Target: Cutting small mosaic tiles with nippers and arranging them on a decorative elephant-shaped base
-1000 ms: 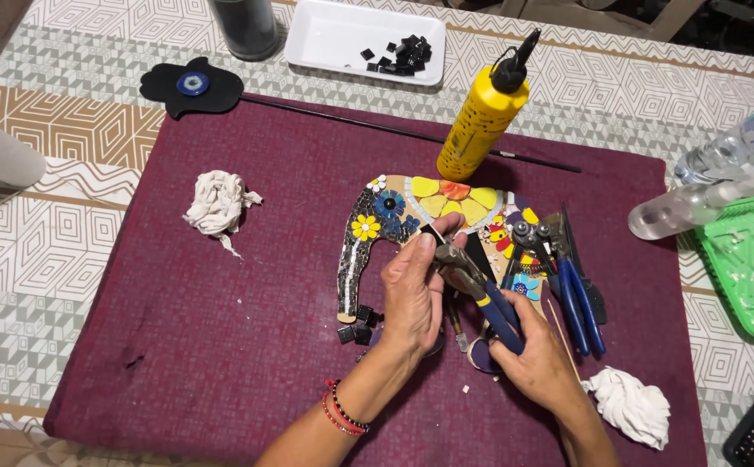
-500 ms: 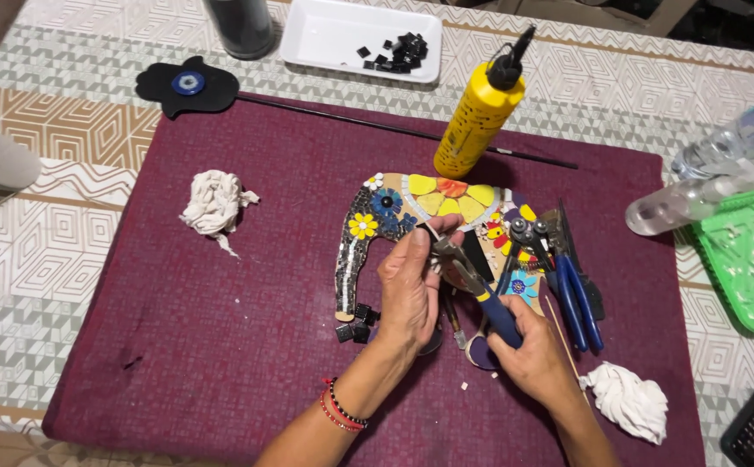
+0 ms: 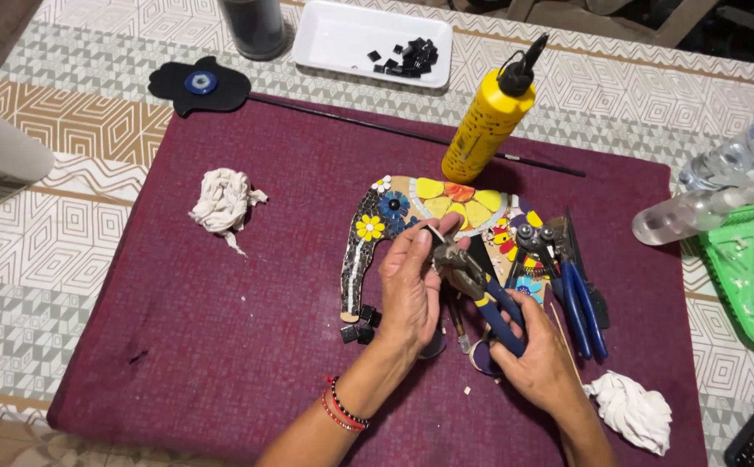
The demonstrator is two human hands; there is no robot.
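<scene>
A flat elephant-shaped mosaic board (image 3: 394, 212) with yellow, blue and black tiles lies on the maroon mat (image 3: 247, 320). My left hand (image 3: 412, 290) is over it, pinching a small tile piece (image 3: 433, 232) between thumb and fingers. My right hand (image 3: 537, 355) grips the blue handles of tile nippers (image 3: 468, 277), whose jaws meet the piece at my left fingertips. A few loose black tiles (image 3: 360, 322) sit by the elephant's trunk tip.
A second pair of blue-handled nippers (image 3: 571, 277) lies right of the elephant. Yellow glue bottle (image 3: 488, 117) stands behind it. White tray with black tiles (image 3: 377, 39), crumpled rags (image 3: 223, 201) (image 3: 632, 411), plastic bottles (image 3: 723, 186), green tray (image 3: 753, 268), black hand-shaped piece (image 3: 197, 85).
Both hands and the nippers have stayed over the elephant, with only small shifts; the view has drifted slightly.
</scene>
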